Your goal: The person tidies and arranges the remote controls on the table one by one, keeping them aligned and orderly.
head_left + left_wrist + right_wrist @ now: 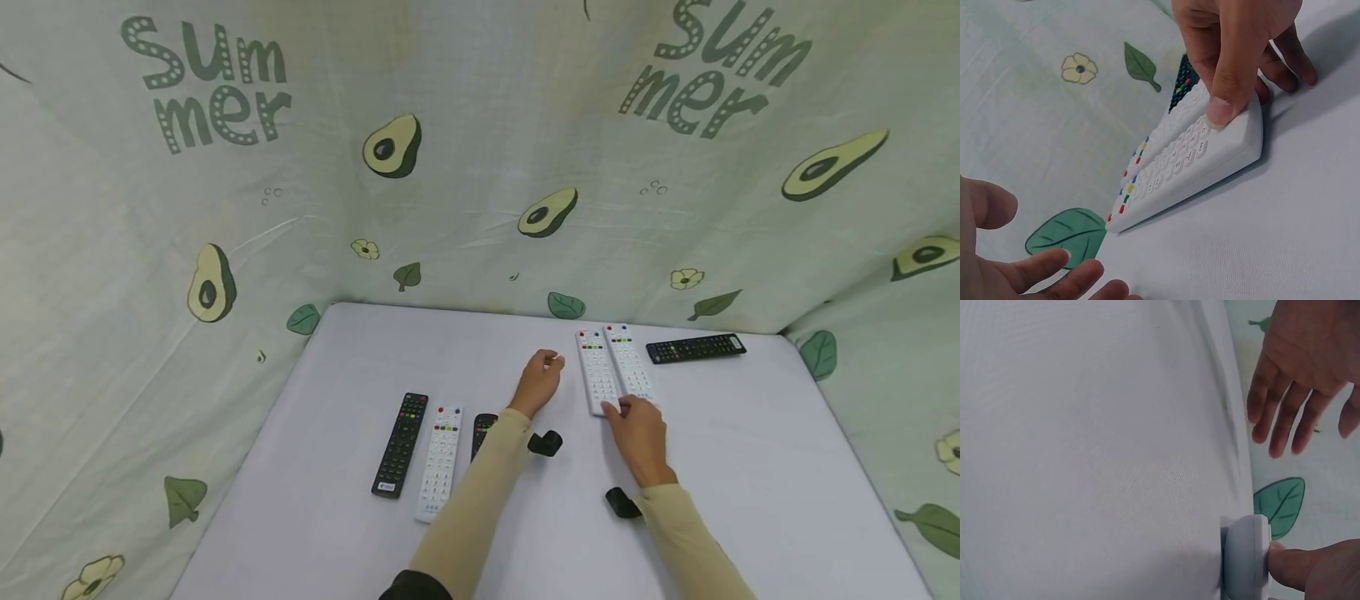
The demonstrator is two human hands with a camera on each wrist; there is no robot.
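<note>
Two white remote controls lie side by side at the back right of the table in the head view, a left one [597,371] and a right one [628,362]. My right hand [639,437] grips the near end of the left white remote. In the left wrist view, the right thumb presses on its keypad face [1175,153], with the other fingers beyond it. To the left of the pair hovers my left hand [538,382], empty, its fingers loosely bent. In the right wrist view, the left hand [1310,356] shows spread fingers.
A black remote [696,348] lies crosswise at the back right. Front left are another black remote [401,446], a white remote [438,458] and a black one [483,427] partly hidden by the left sleeve. A patterned cloth [465,108] hangs behind the white table [315,517].
</note>
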